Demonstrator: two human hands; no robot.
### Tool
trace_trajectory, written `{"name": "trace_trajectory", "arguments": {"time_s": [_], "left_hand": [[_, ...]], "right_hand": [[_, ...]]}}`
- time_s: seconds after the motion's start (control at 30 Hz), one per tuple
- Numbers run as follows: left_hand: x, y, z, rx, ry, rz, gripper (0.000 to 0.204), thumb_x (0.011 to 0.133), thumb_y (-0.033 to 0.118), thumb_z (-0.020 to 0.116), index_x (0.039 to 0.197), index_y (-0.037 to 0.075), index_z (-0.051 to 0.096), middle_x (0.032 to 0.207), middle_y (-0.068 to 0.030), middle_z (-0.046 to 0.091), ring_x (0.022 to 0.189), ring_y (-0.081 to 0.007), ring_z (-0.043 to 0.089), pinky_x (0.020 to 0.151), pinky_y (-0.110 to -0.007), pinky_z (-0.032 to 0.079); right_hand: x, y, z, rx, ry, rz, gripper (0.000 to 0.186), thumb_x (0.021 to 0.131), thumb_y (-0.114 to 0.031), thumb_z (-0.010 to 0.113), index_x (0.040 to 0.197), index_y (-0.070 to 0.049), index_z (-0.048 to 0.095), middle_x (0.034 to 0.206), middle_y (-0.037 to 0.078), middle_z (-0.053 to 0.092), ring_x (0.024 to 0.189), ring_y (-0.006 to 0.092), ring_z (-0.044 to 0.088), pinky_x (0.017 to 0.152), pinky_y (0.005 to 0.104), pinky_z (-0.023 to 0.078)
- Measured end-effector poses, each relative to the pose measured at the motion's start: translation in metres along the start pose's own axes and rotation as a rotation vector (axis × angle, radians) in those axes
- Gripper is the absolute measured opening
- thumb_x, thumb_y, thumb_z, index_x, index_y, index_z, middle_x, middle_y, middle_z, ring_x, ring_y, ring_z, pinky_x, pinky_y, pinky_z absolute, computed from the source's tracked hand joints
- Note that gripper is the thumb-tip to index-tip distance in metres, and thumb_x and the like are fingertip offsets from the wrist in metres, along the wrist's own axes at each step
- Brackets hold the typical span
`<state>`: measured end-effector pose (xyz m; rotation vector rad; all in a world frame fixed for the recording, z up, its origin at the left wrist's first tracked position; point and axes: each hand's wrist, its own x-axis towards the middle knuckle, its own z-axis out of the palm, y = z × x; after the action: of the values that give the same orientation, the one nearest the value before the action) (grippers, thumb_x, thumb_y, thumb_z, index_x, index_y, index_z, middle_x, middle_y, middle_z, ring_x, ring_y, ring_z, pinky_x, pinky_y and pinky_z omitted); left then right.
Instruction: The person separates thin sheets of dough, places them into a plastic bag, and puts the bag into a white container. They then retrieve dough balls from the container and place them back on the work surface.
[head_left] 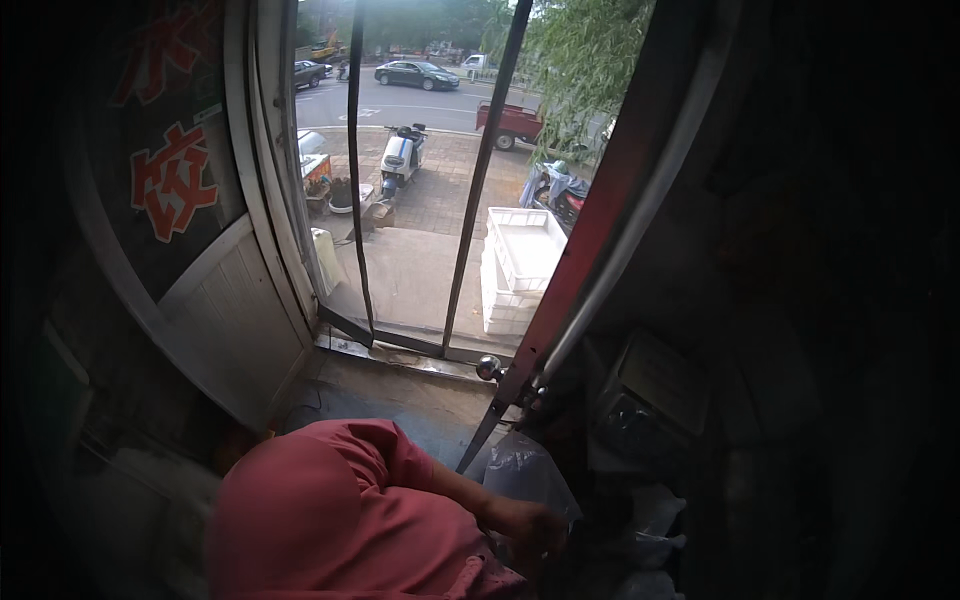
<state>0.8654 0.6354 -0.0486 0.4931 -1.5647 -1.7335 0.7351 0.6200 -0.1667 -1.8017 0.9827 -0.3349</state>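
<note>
My left arm, in a pink-red sleeve, reaches to the right across the lower middle of the view. At its end my left hand is closed, its fingers curled downward in shadow. What it holds, if anything, is too dark to make out. Right beside and behind the hand is a clear plastic bag; whether the fingers grip it does not show. Pink-red cloth fills the bottom left of the arm. My right hand is out of sight.
Ahead, a doorway has hanging strips and a door with a round metal knob. White crates are stacked outside, with a scooter and a road beyond. A dark container and pale bags stand right.
</note>
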Motion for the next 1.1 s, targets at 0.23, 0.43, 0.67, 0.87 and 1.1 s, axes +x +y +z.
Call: {"name": "trace_trajectory", "arguments": {"time_s": [0.23,0.43,0.67,0.87,1.1], "left_hand": [[0.091,0.031,-0.036,0.018,0.319,-0.156,0.02,0.083,-0.005,0.046,0.095,0.003,0.059,0.084,-0.0026,0.06,0.065,-0.0076,0.053,0.056,-0.021,0.044],[0.215,-0.021,-0.032,1.223,0.46,0.297,0.031,0.064,-0.005,0.059,0.092,0.007,0.058,0.102,-0.0163,0.054,0.088,-0.033,0.053,0.072,-0.042,0.044],[0.356,-0.086,-0.032,1.141,-0.546,-0.259,0.029,0.072,0.007,0.058,0.1,-0.001,0.058,0.107,-0.019,0.056,0.098,-0.0321,0.056,0.079,-0.04,0.048],[0.458,-0.157,-0.101,1.366,-0.643,-0.265,0.057,0.078,0.036,0.061,0.121,0.003,0.044,0.107,-0.0216,0.055,0.098,-0.0362,0.054,0.084,-0.044,0.044],[0.611,-0.222,-0.112,1.899,-0.482,-0.01,0.019,0.077,0.018,0.051,0.077,0.006,0.066,0.084,-0.0145,0.063,0.084,-0.0286,0.059,0.08,-0.041,0.043]], "right_hand": [[-0.034,0.075,-0.105,-0.185,0.179,0.291,0.053,0.079,-0.027,0.06,0.119,0.004,0.044,0.109,0.024,0.056,0.104,0.0347,0.054,0.083,0.0415,0.045],[-0.06,0.117,-0.202,-0.308,0.19,0.683,0.065,0.074,-0.029,0.065,0.123,0.006,0.039,0.11,0.027,0.054,0.107,0.036,0.052,0.086,0.0414,0.045],[-0.017,0.104,-0.333,-0.312,0.185,0.65,0.056,0.073,-0.018,0.059,0.121,0.005,0.041,0.101,0.024,0.06,0.096,0.0335,0.059,0.083,0.0395,0.046],[-0.042,0.112,-0.405,-0.342,0.39,0.25,0.044,0.078,-0.015,0.056,0.12,-0.005,0.048,0.115,0.017,0.051,0.106,0.0323,0.051,0.086,0.0402,0.043],[-0.164,0.173,-0.494,-0.587,1.048,0.01,0.034,0.074,-0.014,0.06,0.107,-0.009,0.053,0.106,0.013,0.051,0.098,0.0315,0.052,0.083,0.0418,0.043]]}}
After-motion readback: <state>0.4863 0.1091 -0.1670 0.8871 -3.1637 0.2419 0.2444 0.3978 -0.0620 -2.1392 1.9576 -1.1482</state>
